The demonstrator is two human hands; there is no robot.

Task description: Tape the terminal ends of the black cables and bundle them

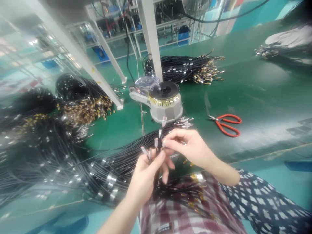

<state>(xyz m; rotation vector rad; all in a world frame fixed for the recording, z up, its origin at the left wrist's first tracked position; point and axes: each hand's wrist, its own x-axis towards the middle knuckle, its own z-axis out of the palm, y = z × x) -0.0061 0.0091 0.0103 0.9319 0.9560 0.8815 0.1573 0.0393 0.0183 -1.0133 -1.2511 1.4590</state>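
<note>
My left hand (pixel 146 177) is closed around a small bunch of thin black cables (pixel 158 143) whose silver connector ends stick up above my thumb. My right hand (pixel 187 146) pinches the same bunch from the right, fingertips at the connectors. Both hands hover over a long bundle of black cables (pixel 114 172) that runs across the green table (pixel 255 97) and down onto my lap. Just behind the hands stands a grey round tape dispenser (pixel 164 99).
Red-handled scissors (pixel 227 123) lie right of the dispenser. Piles of black cables with gold connectors (pixel 85 107) fill the left side, another bundle (pixel 190 68) lies at the back. White frame posts (pixel 152 39) rise from the table. A gloved hand of another person (pixel 287 39) rests far right.
</note>
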